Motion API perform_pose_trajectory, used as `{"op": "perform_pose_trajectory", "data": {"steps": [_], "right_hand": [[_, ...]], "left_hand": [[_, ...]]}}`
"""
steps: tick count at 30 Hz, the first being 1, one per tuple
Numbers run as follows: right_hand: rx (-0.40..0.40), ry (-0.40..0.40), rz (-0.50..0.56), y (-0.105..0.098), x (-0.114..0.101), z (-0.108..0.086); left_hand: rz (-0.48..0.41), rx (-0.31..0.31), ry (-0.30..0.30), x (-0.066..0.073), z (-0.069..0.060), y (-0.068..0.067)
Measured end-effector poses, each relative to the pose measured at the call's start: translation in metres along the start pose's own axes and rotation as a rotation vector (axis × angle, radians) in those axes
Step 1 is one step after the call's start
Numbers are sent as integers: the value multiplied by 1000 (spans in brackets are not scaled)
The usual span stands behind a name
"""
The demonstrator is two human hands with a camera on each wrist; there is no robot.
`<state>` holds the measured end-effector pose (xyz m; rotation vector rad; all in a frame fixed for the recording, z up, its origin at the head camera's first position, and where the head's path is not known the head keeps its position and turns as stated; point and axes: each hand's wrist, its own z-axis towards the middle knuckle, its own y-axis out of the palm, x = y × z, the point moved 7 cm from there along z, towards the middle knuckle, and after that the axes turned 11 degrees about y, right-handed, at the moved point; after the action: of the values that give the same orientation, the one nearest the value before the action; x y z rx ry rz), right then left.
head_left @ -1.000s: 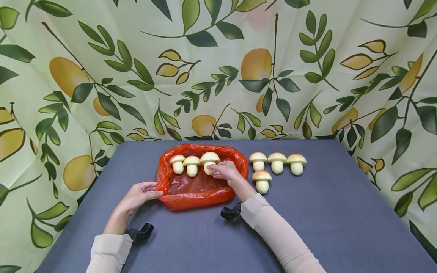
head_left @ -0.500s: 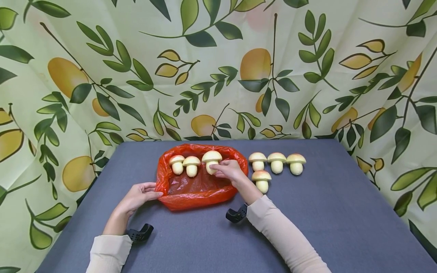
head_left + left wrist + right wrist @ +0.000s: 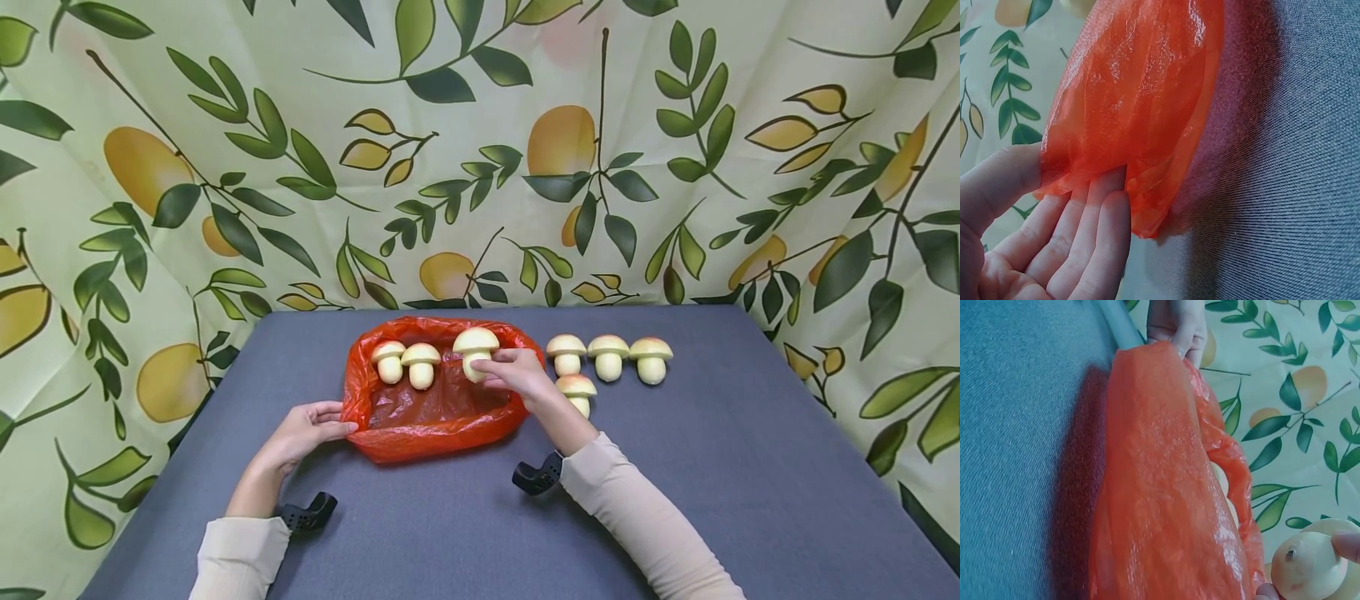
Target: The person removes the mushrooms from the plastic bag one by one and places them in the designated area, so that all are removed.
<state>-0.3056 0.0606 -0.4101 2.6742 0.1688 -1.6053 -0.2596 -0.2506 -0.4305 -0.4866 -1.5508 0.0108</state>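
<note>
Our right grip [image 3: 516, 372] pinches a cream dome-capped mushroom [image 3: 476, 342] over the red plastic bag [image 3: 435, 437] our left grip [image 3: 303, 432] holds; two mushrooms [image 3: 422, 365] lie inside, four more [image 3: 609, 364] on grey tabletop [image 3: 408, 529].

Head view's farther back, looking forward and down; wrist views are super close, facing the red bag [image 3: 442, 440] all three share.

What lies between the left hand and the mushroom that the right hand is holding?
The head view shows the left side of the red bag, then two mushrooms side by side inside it.
</note>
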Motion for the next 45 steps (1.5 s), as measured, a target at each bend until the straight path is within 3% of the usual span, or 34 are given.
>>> {"op": "perform_pose_trajectory", "data": {"steps": [25, 40, 45], "right_hand": [[-50, -123, -73, -37, 1, -31], [-34, -128, -95, -75, 12, -50], [-31, -124, -60, -86, 14, -57]], "left_hand": [[-32, -14, 11, 1, -1, 1], [-31, -13, 12, 1, -1, -1], [-36, -12, 15, 0, -1, -1]]}}
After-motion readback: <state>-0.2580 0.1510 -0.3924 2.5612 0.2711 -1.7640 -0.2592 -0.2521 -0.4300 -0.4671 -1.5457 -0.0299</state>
